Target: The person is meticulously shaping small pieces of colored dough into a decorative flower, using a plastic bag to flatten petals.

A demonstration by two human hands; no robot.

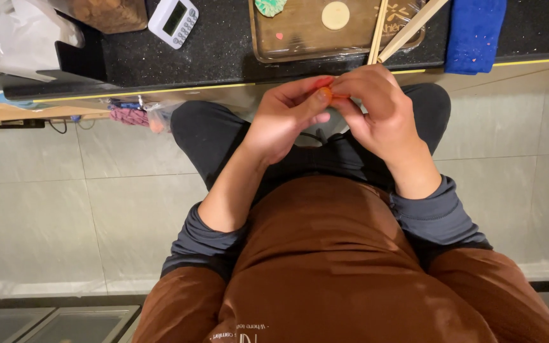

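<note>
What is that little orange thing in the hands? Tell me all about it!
The orange lump is a small, soft-looking piece, maybe clay or dough, though that is hard to tell. Only a rounded bit shows, bright orange with a reddish edge. It is pinched between the fingertips of the left hand and the right hand, which hide most of it. It is held in the air above the person's lap, just in front of the edge of the dark counter.

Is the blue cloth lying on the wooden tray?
No, the blue cloth lies on the dark counter, right of the wooden tray.
</note>
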